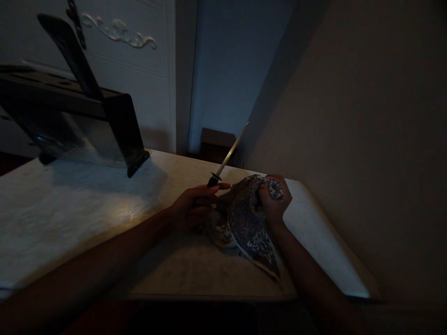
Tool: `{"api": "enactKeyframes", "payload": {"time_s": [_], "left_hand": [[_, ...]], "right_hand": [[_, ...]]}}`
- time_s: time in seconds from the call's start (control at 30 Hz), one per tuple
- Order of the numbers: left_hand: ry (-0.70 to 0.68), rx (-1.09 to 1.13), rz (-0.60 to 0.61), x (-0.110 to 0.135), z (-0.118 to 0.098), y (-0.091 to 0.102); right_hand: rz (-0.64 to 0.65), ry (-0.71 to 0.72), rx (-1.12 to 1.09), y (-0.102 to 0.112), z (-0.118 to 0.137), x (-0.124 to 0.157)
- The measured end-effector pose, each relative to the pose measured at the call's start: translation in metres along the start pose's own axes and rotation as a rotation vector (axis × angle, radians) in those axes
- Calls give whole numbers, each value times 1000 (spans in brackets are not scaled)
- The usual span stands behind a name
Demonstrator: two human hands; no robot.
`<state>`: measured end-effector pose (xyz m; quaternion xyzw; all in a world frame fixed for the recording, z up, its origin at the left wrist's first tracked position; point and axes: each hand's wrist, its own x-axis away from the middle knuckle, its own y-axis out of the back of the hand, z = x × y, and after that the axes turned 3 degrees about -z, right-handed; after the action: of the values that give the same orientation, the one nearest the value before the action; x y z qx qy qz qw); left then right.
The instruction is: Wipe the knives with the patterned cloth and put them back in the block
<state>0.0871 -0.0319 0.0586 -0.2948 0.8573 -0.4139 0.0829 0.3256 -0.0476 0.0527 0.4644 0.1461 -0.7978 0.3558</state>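
My left hand [195, 203] is closed around the black handle of a honing steel [228, 155]. Its thin rod slants up and to the right, past the far edge of the counter, with a small guard at the handle's top. A dark grey patterned cloth [249, 218] is bunched in my closed right hand [275, 197]. The cloth hangs down over the counter, with one corner pointing toward me. Part of it lies against the fingers of my left hand, and the dim light hides whether they touch it firmly.
A pale marble-look counter [104, 209] lies under both hands. On its left stands a knife block [120, 132] with clear sides and one black knife handle [71, 53] sticking up. A wall [349, 116] rises close on the right. Beyond the counter is a dark box [218, 137].
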Motion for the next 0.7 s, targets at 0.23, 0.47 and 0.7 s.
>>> {"api": "enactKeyframes", "payload": {"time_s": [0.23,0.47,0.7], "left_hand": [[-15,29,-62,-1,-1,-1],[114,134,-1,-1,3,-3],[202,123,126,-3,15,-5]], "right_hand": [[1,-64,-46,-1,-1,2],[192,120,-90,-8,14,13],[319,206,-144,-13,33,18]]}}
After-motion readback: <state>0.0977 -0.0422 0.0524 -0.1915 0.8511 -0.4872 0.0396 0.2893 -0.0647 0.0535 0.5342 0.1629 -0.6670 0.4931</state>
